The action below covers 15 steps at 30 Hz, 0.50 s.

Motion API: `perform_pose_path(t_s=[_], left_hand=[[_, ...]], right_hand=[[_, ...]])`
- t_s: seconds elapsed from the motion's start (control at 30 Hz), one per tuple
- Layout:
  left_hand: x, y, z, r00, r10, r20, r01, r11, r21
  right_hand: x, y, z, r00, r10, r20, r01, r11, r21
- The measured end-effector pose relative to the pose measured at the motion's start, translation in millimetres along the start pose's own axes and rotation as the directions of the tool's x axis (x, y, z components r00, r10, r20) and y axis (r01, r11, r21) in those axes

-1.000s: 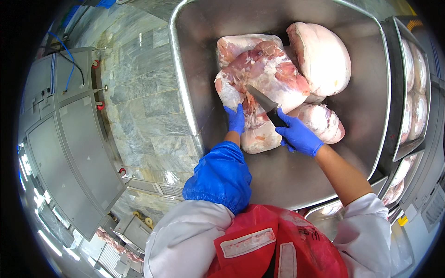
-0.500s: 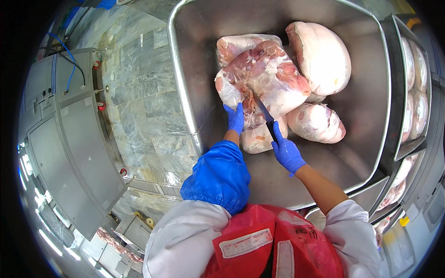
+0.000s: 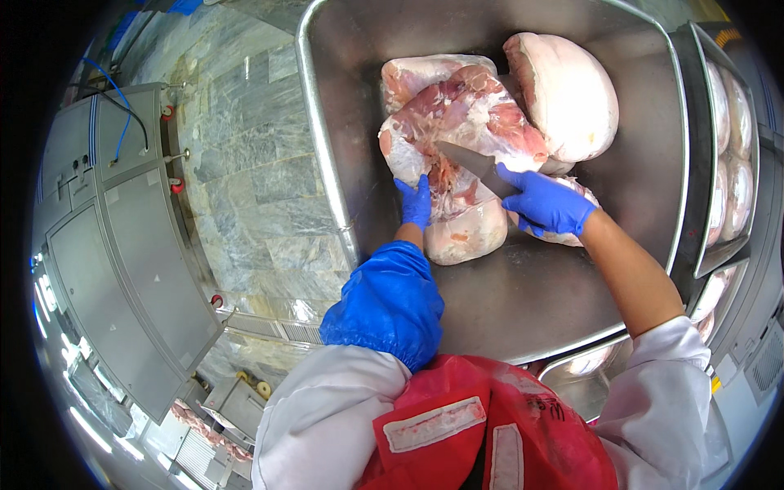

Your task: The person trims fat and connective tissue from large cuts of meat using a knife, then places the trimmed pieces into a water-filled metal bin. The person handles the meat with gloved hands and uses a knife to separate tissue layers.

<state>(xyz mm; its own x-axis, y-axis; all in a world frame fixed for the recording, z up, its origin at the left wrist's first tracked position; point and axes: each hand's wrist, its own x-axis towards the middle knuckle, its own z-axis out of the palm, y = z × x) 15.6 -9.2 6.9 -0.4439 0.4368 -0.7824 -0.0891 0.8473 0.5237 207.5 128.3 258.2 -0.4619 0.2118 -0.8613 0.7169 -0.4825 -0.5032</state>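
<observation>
Knife (image 3: 467, 159) and cut of meat (image 3: 457, 114), steel bin (image 3: 572, 290), two blue-gloved hands.
Right hand (image 3: 549, 202): fingers wrapped around the knife's handle, blade angled over the meat, tip toward its middle. Left hand (image 3: 415, 202): thumb apart from fingers, touching the meat's near left edge; whether pinching, cannot tell. Meat: in bin, atop other pieces (image 3: 465, 235), beside a large pale joint (image 3: 576, 98).
</observation>
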Motion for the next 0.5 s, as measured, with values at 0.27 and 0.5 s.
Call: perform_pose_path(t_s=[0.27,0.5], left_hand=[[9.4,-14.4,0.0,0.999,-0.049,0.008,0.049,0.996,-0.079],[4.6,-6.6,-3.9,0.974,0.214,-0.073,-0.211,0.977,0.041]], right_hand=[[16.7,44.7,62.4,0.974,-0.060,-0.216,0.079,0.994,0.081],[39.8,93.3,104.2,0.891,-0.235,-0.388,0.108,0.941,-0.321]])
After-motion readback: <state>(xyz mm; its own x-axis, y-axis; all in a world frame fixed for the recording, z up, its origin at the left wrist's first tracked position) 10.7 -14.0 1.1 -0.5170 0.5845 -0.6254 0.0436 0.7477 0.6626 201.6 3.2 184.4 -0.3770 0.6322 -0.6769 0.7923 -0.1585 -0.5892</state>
